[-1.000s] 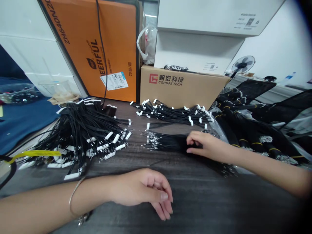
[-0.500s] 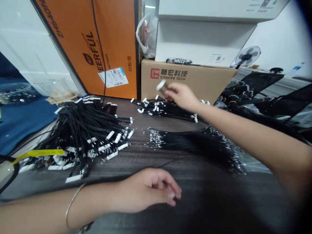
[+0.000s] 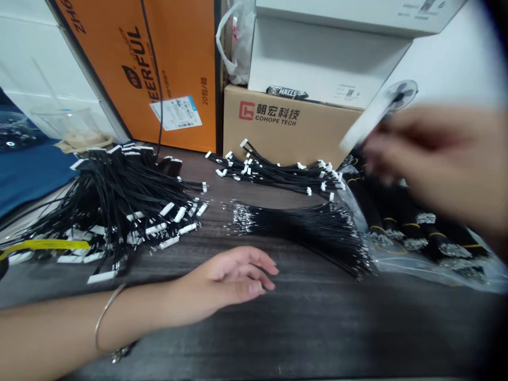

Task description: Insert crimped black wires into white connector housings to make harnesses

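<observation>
My left hand (image 3: 234, 283) hovers low over the dark table, palm sideways, its fingers loosely curved and apart with nothing in them. At the right, my right hand (image 3: 432, 164) is smeared by motion and closed on a small roll (image 3: 363, 127), white on its face, blurred too. Just beyond my left hand lies a flat bundle of black wires (image 3: 301, 227) with bare silvery ends. Behind that rests a loose row of black cables (image 3: 273, 172) with small white connectors. A big heap of black cables (image 3: 130, 196) with long white connectors spreads at the left.
Tied black wire bundles (image 3: 413, 222) lie on clear plastic at the right. An orange carton (image 3: 186, 63), a brown carton (image 3: 293, 143) and white boxes (image 3: 317, 58) stand along the back. A yellow strip (image 3: 51, 244) is at the left edge.
My right hand has swung right and nearer with the roll, away from the brown carton. My left hand's fingers have opened slightly. The view has shifted a little.
</observation>
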Demonstrator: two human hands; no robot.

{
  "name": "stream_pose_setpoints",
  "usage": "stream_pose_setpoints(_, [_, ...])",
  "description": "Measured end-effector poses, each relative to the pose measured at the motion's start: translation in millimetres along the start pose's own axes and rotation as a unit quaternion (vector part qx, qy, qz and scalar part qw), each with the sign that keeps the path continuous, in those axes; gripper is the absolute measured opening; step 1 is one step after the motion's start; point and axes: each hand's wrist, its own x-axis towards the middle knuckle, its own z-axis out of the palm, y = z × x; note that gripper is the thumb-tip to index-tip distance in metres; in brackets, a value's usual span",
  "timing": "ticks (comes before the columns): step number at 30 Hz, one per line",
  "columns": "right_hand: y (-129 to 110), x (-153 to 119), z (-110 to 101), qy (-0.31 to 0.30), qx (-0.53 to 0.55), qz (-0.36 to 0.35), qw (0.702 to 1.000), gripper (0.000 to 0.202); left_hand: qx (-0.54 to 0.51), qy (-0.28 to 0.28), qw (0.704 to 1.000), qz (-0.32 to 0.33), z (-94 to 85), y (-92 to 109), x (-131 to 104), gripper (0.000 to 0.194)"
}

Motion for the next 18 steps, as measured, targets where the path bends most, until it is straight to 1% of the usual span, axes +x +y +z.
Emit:
stream_pose_setpoints(1, [-14.1,-23.4,12.2,-0.053,0.02,-0.02,0.998,0.039,0.0,-0.002,1.0,-0.007,5.6,-0.7,-3.0,0.061])
stream_pose_setpoints(2, [-27.0,-46.6,25.3,-0.101,0.046,-0.032,0.993,0.037,0.001,-0.004,1.0,-0.018,11.8,-1.5,-6.2,0.064])
stream_pose_setpoints(3, [-37.9,-68.6,38.3,-0.14,0.07,-0.04,0.987,0.04,0.004,-0.006,0.999,-0.034,18.0,-2.5,-9.2,0.066])
stream_pose_setpoints(4, [-46.3,-88.5,50.0,-0.174,0.089,-0.041,0.98,0.038,0.01,-0.009,0.998,-0.054,23.8,-3.4,-11.7,0.066])
stream_pose_setpoints(5, [-52.2,-105.1,59.9,-0.2,0.11,-0.033,0.973,0.033,0.018,-0.009,0.997,-0.075,28.9,-4.2,-13.7,0.063])
stream_pose_setpoints(6, [-55.7,-117.9,67.4,-0.226,0.134,-0.01,0.965,0.026,0.027,-0.007,0.995,-0.096,32.9,-4.7,-15.0,0.058])
stream_pose_setpoints(7, [-57.1,-126.4,72.6,-0.25,0.148,0.014,0.957,0.022,0.037,-0.003,0.993,-0.113,35.9,-4.8,-15.7,0.053])
stream_pose_setpoints(9, [-56.3,-131.0,77.2,-0.29,0.175,0.057,0.939,0.018,0.052,0.008,0.989,-0.139,38.8,-4.0,-15.5,0.045])
stream_pose_setpoints(12, [-51.8,-117.3,78.5,-0.333,0.198,0.094,0.917,0.02,0.047,0.028,0.986,-0.155,38.3,-2.8,-12.8,0.04])
stream_pose_setpoints(15, [-45.5,-100.1,83.5,-0.346,0.203,0.106,0.91,0.021,0.01,0.061,0.986,-0.152,35.0,-3.4,-9.1,0.042])
stream_pose_setpoints(18, [-39.1,-92.6,91.5,-0.334,0.197,0.11,0.915,0.022,-0.03,0.083,0.986,-0.141,28.9,-2.7,-5.0,0.047])
